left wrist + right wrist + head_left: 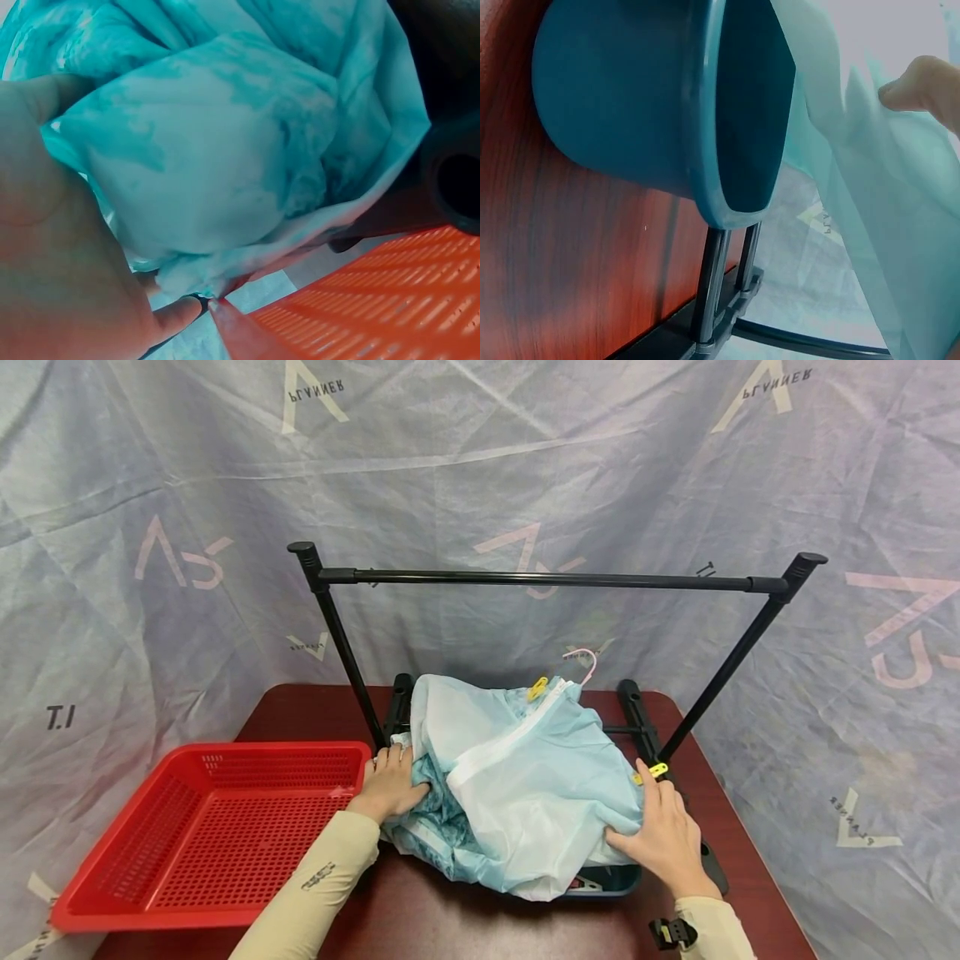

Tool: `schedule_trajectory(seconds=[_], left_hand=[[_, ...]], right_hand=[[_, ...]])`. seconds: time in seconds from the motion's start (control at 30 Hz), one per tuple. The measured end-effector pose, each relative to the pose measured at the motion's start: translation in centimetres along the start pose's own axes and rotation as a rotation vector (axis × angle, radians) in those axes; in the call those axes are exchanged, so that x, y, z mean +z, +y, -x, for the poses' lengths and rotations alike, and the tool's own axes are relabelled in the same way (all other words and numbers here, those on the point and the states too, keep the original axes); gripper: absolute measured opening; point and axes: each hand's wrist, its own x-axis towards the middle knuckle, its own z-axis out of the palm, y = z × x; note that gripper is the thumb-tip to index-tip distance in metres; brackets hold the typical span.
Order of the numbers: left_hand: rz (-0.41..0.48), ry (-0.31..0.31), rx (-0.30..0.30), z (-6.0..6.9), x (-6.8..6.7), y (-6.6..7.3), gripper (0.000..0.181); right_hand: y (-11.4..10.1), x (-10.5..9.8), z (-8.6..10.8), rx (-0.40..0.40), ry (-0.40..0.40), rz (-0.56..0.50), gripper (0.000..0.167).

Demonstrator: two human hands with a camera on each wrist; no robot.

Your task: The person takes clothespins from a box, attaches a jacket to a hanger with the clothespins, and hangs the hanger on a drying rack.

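A light blue and white jacket (517, 768) with a white zip lies bunched over a dark teal basin (622, 97), on a pink hanger (589, 665) whose hook sticks up at the back. Yellow clips (537, 688) show at its collar and right side. My left hand (390, 785) holds the jacket's left side, where blue mottled cloth bulges between thumb and fingers. At the opposite side my right hand (663, 835) grips the cloth, thumb (919, 90) on top, beside a yellow clip (651, 772). The right wrist view hides most of that hand's fingers.
A red perforated basket (210, 914) stands left of the jacket on the dark red table (450, 935). Behind rises a black garment rack (555, 579), its feet flanking the jacket. A grey printed cloth (450, 468) hangs at the back.
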Motion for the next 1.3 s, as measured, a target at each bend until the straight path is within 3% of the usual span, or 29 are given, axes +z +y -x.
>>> schedule_trajectory(seconds=[0.37,0.63,1.3], left_hand=[[0.016,0.004,-0.007,0.0,0.0,0.0,0.078],[0.017,-0.008,-0.020,0.5,-0.4,0.4,0.077],[0.012,-0.002,-0.032,0.6,-0.4,0.1,0.076]], right_hand=[[0.2,0.4,-0.1,-0.050,0.093,0.012,0.110],[0.1,0.4,-0.3,-0.049,0.100,0.028,0.105],[-1.1,-0.2,-0.8,0.074,0.086,0.012,0.097]])
